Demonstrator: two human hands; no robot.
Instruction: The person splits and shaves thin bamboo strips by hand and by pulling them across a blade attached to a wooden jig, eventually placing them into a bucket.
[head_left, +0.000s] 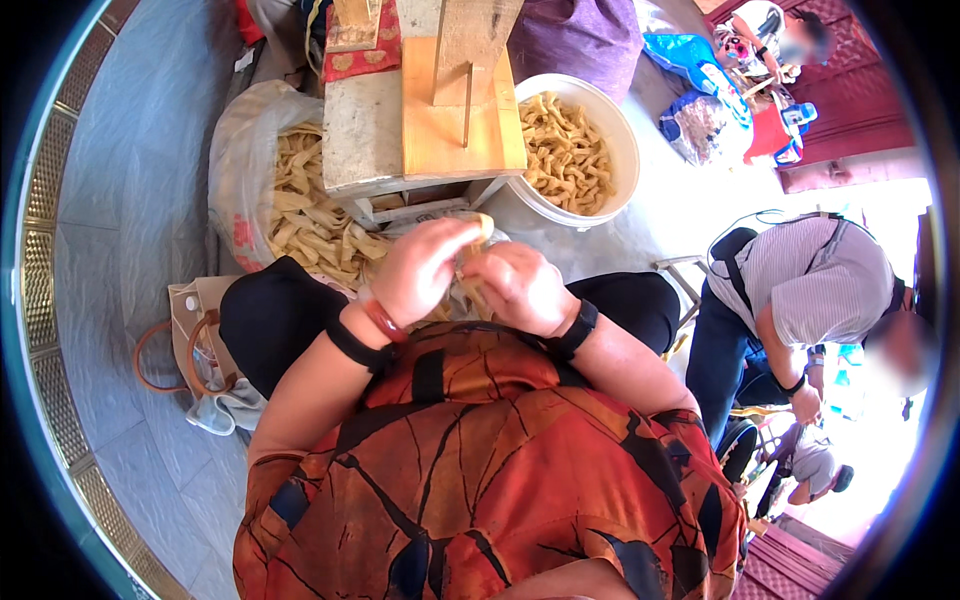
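My left hand [415, 268] and my right hand [522, 285] meet over my lap, both closed with the fingers pinched. A pale yellow, bendy strip [486, 230] is held between them, its end showing above the left fingertips. The fingers hide most of it, and motion smears the rest. Just beyond my left hand lie several flat pale yellow strips [310, 225], spilling from a clear plastic bag [238, 165]. A white bucket [630, 165] beyond my right hand is filled with twisted, knotted-looking pieces [565, 150] of the same colour.
A low bench [360, 145] stands ahead, bearing a wooden board [425, 135] with an upright block [475, 50]. Left of my knee sits a beige handbag [190, 310]. At right, a co-worker in a striped shirt [815, 270] bends over; a purple sack [575, 45] stands behind the bucket.
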